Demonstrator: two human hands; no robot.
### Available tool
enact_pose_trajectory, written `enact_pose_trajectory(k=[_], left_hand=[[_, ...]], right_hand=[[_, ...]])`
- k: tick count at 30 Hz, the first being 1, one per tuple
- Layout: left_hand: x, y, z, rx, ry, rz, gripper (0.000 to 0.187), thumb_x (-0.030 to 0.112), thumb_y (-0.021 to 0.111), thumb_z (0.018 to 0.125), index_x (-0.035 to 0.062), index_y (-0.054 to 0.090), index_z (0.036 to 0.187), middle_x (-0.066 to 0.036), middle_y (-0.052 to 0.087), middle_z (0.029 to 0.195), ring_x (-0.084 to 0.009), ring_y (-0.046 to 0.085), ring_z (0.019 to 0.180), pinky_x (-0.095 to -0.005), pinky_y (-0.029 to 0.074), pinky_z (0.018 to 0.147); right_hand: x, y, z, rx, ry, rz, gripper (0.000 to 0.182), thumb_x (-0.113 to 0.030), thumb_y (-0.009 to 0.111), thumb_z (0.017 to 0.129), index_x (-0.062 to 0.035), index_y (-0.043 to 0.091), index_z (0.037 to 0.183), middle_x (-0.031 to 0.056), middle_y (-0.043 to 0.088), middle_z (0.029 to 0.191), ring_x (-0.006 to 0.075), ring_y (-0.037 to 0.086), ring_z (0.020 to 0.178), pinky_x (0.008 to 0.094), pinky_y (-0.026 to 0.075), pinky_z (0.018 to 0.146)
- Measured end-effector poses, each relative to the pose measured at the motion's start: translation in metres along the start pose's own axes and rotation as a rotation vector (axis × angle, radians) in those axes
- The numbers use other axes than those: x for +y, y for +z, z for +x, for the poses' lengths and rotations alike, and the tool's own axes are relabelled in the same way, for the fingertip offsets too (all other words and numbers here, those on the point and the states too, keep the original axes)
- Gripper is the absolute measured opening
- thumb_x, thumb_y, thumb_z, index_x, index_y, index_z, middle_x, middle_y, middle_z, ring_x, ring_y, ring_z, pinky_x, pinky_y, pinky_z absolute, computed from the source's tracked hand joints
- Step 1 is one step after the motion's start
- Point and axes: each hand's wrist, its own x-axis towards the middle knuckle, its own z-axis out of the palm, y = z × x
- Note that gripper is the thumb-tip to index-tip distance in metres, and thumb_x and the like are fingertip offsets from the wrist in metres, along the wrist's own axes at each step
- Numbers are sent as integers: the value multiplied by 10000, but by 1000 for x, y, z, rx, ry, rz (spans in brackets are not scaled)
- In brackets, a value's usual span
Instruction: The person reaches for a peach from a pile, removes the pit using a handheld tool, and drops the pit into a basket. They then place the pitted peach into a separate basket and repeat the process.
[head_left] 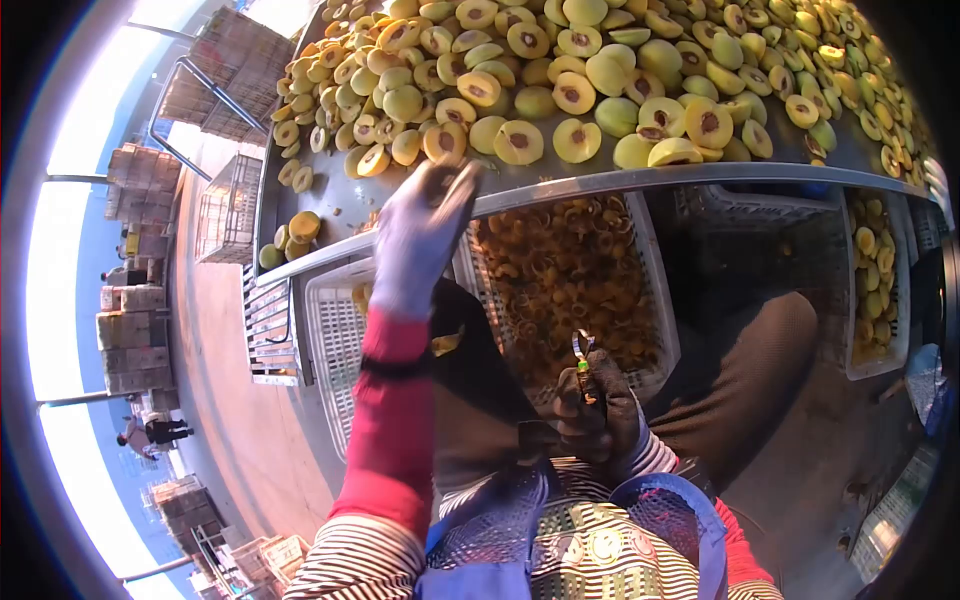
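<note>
My left hand (pixel 425 215), in a pale glove, is over the front edge of the metal table (pixel 345 200). Its fingertips reach the nearest halved fruits (pixel 520 142); motion blur hides whether they hold one. My right hand (pixel 598 410), in a dark glove, is closed around a small cutting tool (pixel 584 368) with a curved metal tip and a green band, held upright above my lap. Behind it stands a white crate (pixel 655 290) full of brown-orange scraps (pixel 565 280).
A white crate (pixel 330 340) stands under the table at left, another (pixel 900 300) with fruit halves at right. Stacked crates (pixel 135 340) and distant people (pixel 160 430) are at far left. A co-worker's gloved hand (pixel 938 185) shows at the right edge.
</note>
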Motion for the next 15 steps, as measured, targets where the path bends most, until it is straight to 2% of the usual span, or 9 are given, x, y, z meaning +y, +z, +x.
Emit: enact_pose_trajectory(k=[2,4,5,8,9,10,11,13,15], left_hand=[[17,36,46,111,183,627,565,508,639,810,111,578,1207,-169,609,1134,-311,607,1015,-376,477,847],[16,68,79,-124,130,850,641,508,661,780,123,508,1269,-188,522,1240,-343,580,1070,-402,463,908],[29,79,79,-160,89,901,592,452,690,774,106,524,1225,-176,574,1156,-339,588,1062,-410,471,893],[9,78,88,-197,288,470,435,255,763,735,63,573,1077,-111,641,991,-225,637,921,-346,505,807],[12,75,74,-186,327,156,402,274,764,691,87,587,1000,-161,613,996,-322,599,949,-397,484,801],[14,74,56,-106,407,157,392,213,765,687,80,591,1012,-148,620,993,-303,607,943,-384,486,800],[27,69,34,-26,483,155,390,152,765,683,74,596,1025,-135,627,990,-284,616,936,-372,488,800],[36,53,-6,-279,270,-194,425,58,756,676,48,597,1070,-104,634,1033,-221,618,964,-344,487,847],[50,44,-44,-479,200,-282,488,8,754,665,30,590,1124,-89,635,1083,-174,597,1028,-328,468,912]], right_hand=[[-1,-15,4,-43,-25,-63,529,-531,405,962,-60,568,784,-36,352,471,53,280,321,206,202,276],[-4,-26,8,-63,-71,-137,565,-550,371,964,-61,572,766,-38,346,446,53,246,306,214,194,279],[-8,-26,7,-60,-76,-125,565,-550,371,964,-61,572,766,-38,346,446,53,246,306,214,194,279],[-14,-27,7,-141,-56,-82,528,-529,386,966,-67,588,809,-23,391,500,79,334,357,232,277,330],[-11,-25,7,123,-290,-333,467,-480,424,968,-64,598,846,-20,420,513,80,361,365,228,293,337],[-9,-23,7,393,-516,-587,408,-431,461,970,-61,609,883,-17,449,527,82,387,374,224,309,345],[-15,-21,6,401,-514,-580,408,-431,461,970,-61,609,883,-17,449,527,82,387,374,224,309,345],[-33,-12,5,496,-832,-713,255,-301,558,944,-58,622,990,-14,496,565,74,443,407,214,350,375],[-41,6,0,471,-884,-739,227,-258,590,926,-56,621,1024,-18,507,578,65,454,417,209,362,385]])
